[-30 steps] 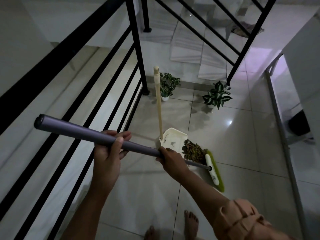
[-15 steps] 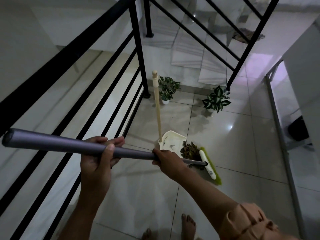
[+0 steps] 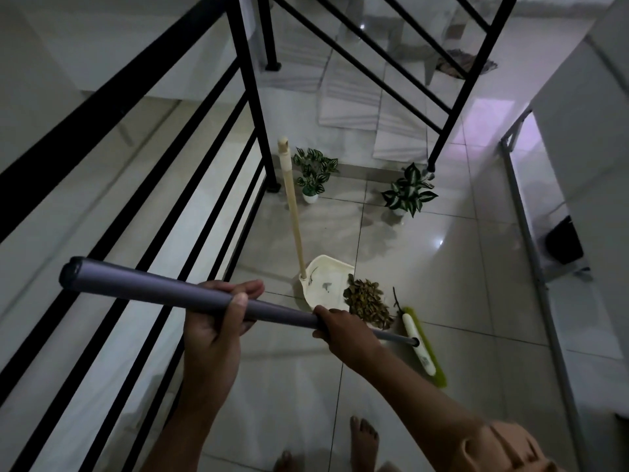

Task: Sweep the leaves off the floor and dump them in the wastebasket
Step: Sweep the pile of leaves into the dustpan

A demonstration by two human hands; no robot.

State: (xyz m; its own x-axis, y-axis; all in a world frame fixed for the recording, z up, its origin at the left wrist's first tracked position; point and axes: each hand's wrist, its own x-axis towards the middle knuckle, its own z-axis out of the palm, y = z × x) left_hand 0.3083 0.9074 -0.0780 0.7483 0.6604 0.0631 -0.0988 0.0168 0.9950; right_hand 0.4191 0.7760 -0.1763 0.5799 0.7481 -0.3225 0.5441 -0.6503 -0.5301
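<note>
Leaves (image 3: 367, 304): dry, brown-green pile on the tiled floor (image 3: 459, 284), just at the mouth of the cream dustpan (image 3: 326, 281), w/ a loose twig btwn pile & broom head (image 3: 420, 344). Broom head white w/ green bristles, just right of pile. Left hand (image 3: 218, 321) & right hand (image 3: 340, 330) both wrapped round the grey broom handle (image 3: 163, 291). Dustpan's pole upright. Two potted plants (image 3: 315, 173) beyond, railing (image 3: 136, 165) at left.
</note>
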